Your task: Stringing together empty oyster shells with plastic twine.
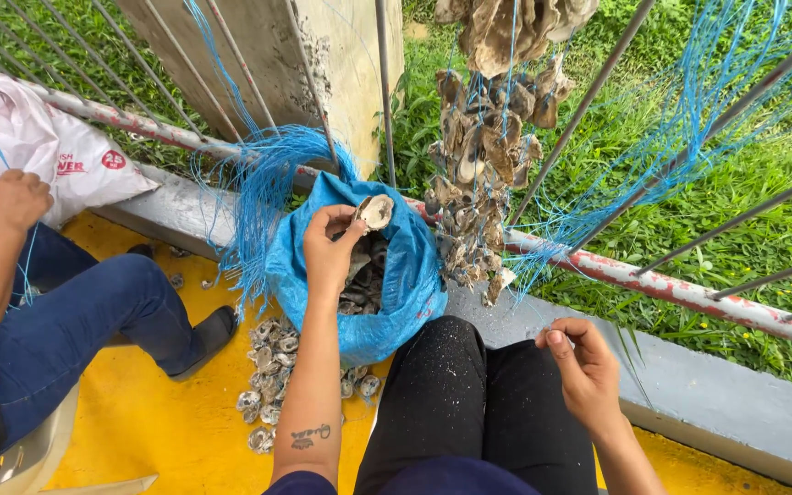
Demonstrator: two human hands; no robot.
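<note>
bag (414,275) mouth open, reachable from above | shell string (478,165) hangs just right of bag | rails (588,101) and blue twine (263,183) crowd behind bag | co-worker's leg (93,302) blocks left

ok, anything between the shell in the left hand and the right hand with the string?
Nothing visible. The left hand holds the shell above the open blue bag; the right hand pinches the blue string over the knee. Only the person's black trouser leg lies below that gap.
</note>
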